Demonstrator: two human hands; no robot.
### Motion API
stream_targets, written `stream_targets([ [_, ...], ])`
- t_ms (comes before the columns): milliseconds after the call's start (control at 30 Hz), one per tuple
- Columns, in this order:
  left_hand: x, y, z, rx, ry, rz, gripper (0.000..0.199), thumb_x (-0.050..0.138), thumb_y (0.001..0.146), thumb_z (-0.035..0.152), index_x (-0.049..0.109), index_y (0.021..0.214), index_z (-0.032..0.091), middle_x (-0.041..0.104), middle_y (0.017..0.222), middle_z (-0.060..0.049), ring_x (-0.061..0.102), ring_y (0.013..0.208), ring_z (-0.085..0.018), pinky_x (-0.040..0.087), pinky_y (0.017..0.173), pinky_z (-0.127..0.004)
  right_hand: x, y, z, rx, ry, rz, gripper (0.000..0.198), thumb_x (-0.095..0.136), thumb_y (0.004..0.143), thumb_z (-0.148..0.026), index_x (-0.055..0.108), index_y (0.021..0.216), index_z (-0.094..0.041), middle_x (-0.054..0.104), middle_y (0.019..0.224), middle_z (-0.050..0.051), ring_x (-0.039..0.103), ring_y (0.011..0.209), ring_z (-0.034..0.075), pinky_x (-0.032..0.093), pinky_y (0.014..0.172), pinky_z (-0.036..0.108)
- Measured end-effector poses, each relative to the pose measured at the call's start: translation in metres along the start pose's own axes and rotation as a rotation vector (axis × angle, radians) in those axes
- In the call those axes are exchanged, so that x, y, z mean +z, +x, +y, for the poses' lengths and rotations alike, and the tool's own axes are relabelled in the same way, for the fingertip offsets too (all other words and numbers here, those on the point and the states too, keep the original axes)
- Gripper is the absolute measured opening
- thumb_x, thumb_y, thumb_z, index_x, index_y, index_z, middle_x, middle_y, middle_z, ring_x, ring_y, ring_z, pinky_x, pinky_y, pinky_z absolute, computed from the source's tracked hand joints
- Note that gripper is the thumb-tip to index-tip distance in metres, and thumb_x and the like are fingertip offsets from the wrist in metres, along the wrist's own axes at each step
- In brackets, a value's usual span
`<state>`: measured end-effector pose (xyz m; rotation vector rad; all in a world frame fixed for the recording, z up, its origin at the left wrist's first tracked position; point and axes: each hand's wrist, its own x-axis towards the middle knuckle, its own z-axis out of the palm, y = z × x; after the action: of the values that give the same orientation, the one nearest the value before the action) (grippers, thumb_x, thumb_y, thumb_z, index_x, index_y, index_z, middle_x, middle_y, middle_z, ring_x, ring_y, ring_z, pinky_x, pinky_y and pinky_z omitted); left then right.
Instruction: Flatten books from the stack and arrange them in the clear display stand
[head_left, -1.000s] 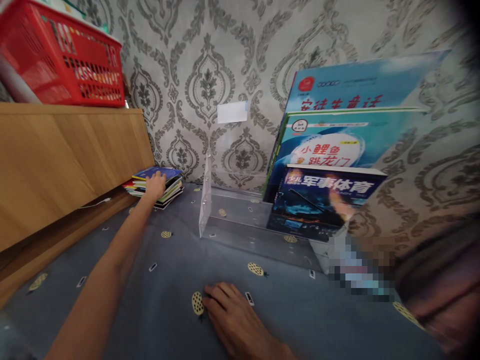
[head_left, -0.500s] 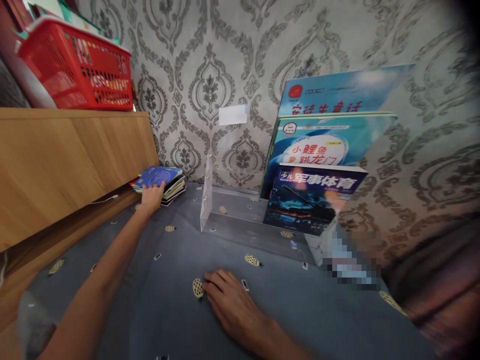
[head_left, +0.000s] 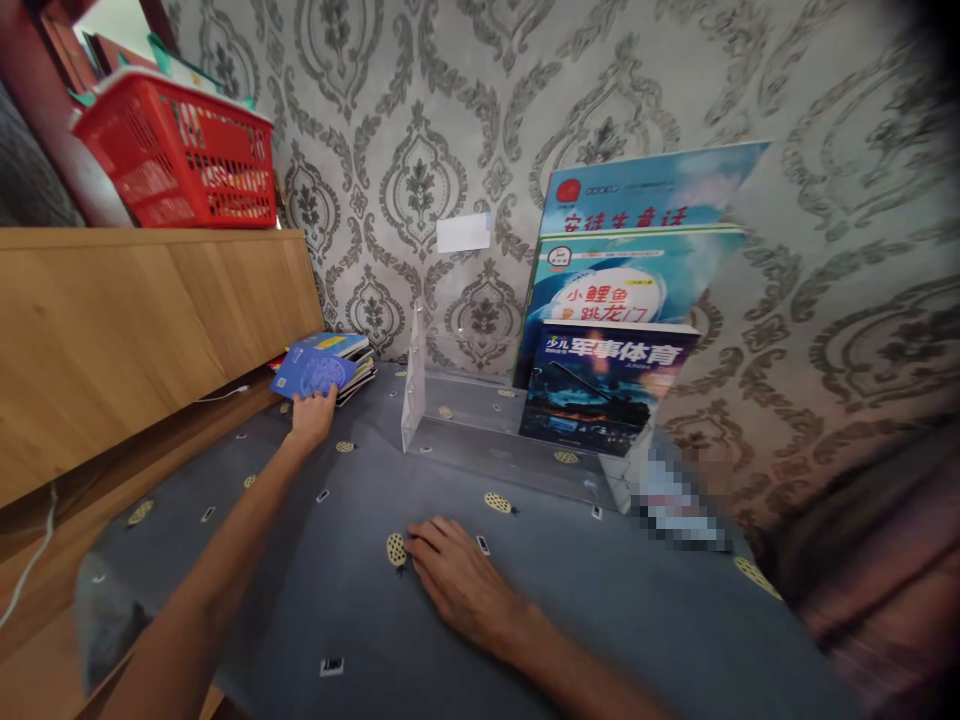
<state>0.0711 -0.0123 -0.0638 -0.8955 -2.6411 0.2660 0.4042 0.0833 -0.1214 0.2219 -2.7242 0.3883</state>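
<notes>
My left hand (head_left: 313, 415) is closed on the near edge of a blue book (head_left: 311, 370), which lies skewed and tilted on a stack of books (head_left: 364, 370) by the wooden cabinet. My right hand (head_left: 457, 570) rests on the grey patterned cloth (head_left: 420, 650), palm down, fingers stretched out and slightly curved, holding nothing. Beyond it stands a clear acrylic book rack (head_left: 480, 450). On the rack's right side several books stand upright, with a dark military magazine (head_left: 600, 390) in front and a teal picture book (head_left: 652, 260) and a taller blue book (head_left: 667, 185) behind.
A red plastic basket (head_left: 187, 150) sits on the wooden cabinet (head_left: 150, 330) at left. The patterned wall (head_left: 337, 120) rises behind the rack. A pixelated object (head_left: 679, 505) lies by the rack's right end. A white cable (head_left: 34, 560) hangs at lower left.
My left hand has drawn the blue book toward me, so it now juts off the stack. My right hand stays on the cloth. The view has shifted slightly.
</notes>
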Motion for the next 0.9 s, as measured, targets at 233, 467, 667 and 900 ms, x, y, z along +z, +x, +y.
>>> stream_targets([
  [233, 0.008, -0.022, 0.010, 0.013, -0.035, -0.085, 0.053, 0.053, 0.100, 0.045, 0.047, 0.145, 0.017, 0.065, 0.125, -0.014, 0.066, 0.109, -0.027, 0.049, 0.100, -0.053, 0.000, -0.001, 0.000, -0.010, -0.011, -0.007, 0.017, 0.051, 0.099, -0.012, 0.065, 0.106, -0.016, 0.069, 0.113, 0.009, 0.061, 0.104, 0.022, 0.053, 0.092, 0.040],
  [467, 0.006, -0.041, 0.012, 0.076, -0.072, -0.161, 0.048, 0.034, 0.101, 0.023, 0.048, 0.147, 0.017, 0.069, 0.120, -0.025, 0.067, 0.112, -0.039, 0.047, 0.095, -0.056, -0.004, 0.000, -0.002, -0.013, -0.010, -0.016, 0.017, 0.050, 0.099, -0.012, 0.066, 0.105, -0.016, 0.070, 0.114, 0.009, 0.061, 0.104, 0.023, 0.052, 0.092, 0.039],
  [667, 0.002, -0.054, 0.014, 0.091, -0.053, -0.232, 0.042, 0.058, 0.099, 0.039, 0.056, 0.136, 0.018, 0.064, 0.128, -0.013, 0.064, 0.114, -0.028, 0.051, 0.099, -0.053, -0.003, 0.000, -0.002, -0.013, -0.018, -0.011, 0.017, 0.050, 0.099, -0.013, 0.066, 0.106, -0.016, 0.070, 0.112, 0.009, 0.061, 0.103, 0.023, 0.052, 0.090, 0.039],
  [900, -0.009, -0.068, 0.020, 0.134, -0.051, -0.261, 0.040, 0.043, 0.099, 0.018, 0.059, 0.136, 0.022, 0.070, 0.121, -0.016, 0.066, 0.113, -0.032, 0.051, 0.093, -0.048, -0.001, 0.000, -0.001, -0.004, -0.014, -0.017, 0.017, 0.050, 0.100, -0.014, 0.066, 0.106, -0.016, 0.070, 0.112, 0.009, 0.061, 0.103, 0.023, 0.052, 0.091, 0.040],
])
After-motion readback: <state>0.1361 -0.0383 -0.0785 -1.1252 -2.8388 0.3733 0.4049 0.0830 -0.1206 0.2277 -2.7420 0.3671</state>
